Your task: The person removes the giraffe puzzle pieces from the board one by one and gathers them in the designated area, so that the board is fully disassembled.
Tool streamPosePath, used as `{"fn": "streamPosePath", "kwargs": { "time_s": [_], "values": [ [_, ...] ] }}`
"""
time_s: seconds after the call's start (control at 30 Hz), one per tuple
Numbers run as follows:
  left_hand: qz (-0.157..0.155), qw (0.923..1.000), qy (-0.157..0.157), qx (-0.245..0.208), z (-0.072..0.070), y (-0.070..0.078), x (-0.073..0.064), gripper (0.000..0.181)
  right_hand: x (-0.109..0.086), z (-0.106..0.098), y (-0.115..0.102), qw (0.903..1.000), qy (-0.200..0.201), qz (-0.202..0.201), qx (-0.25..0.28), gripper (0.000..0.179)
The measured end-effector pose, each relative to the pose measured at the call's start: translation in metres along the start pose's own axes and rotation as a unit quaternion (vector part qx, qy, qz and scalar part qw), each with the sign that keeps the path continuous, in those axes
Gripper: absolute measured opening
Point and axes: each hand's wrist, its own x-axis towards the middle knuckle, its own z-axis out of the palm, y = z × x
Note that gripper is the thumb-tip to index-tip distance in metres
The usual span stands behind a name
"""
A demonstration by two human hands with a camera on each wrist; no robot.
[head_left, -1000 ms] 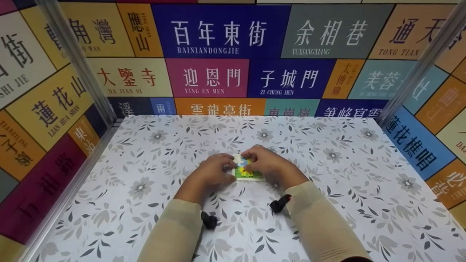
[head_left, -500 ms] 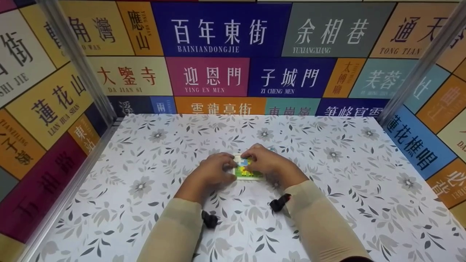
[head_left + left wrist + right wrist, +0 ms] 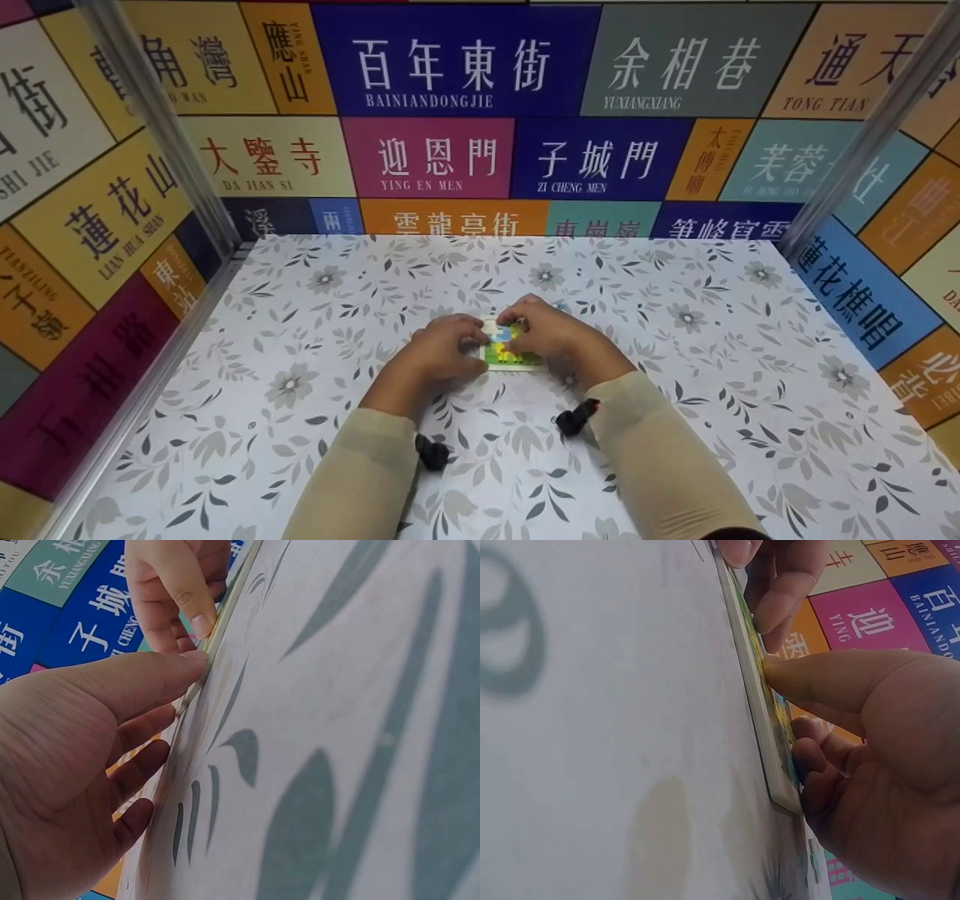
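Note:
A small jigsaw puzzle (image 3: 514, 367) in a pale-framed board lies flat on the table, showing a yellow figure on green with blue above. My left hand (image 3: 446, 349) grips its left edge, thumb at the near side and fingers bent behind. My right hand (image 3: 555, 330) is over the right part, its thumb and index finger on the picture. In the right wrist view, the right thumb (image 3: 780, 675) presses the face of the puzzle while the other fingers curl by its far edge. The right hand hides much of the picture; I cannot tell whether it pinches a loose piece.
A floral white cloth (image 3: 360, 300) covers the table. Just behind my right hand a bit of blue (image 3: 561, 307) shows. Panels with large lettering (image 3: 450, 60) stand at the back and both sides. Small black devices (image 3: 433, 453) sit at the wrists.
Both hands stay almost in place around the puzzle. The blue patch under my right fingers has shifted slightly, and the bit of blue behind that hand has come into sight.

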Motion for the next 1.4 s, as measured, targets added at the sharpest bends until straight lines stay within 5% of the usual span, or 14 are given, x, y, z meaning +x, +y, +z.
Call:
{"fn": "streamPosePath", "kwargs": {
  "time_s": [0.43,0.93,1.23,1.4],
  "values": [
    [-0.031,0.9992,-0.023,-0.008,-0.001,0.001,0.002,0.037,0.005,0.000,-0.002,0.9967,0.050,0.046,0.043,0.052],
    [-0.020,0.9998,-0.009,0.000,0.001,0.001,0.001,0.037,0.001,-0.005,-0.001,0.9942,0.074,0.048,0.062,0.032],
    [-0.034,0.9992,-0.017,-0.012,0.001,0.001,0.002,0.036,-0.001,-0.008,-0.002,0.9882,0.086,0.092,0.088,0.022],
    [-0.042,0.9987,-0.027,-0.008,0.000,0.001,0.004,0.036,-0.005,-0.016,-0.001,0.9886,0.099,0.071,0.089,0.022]
  ]
}}
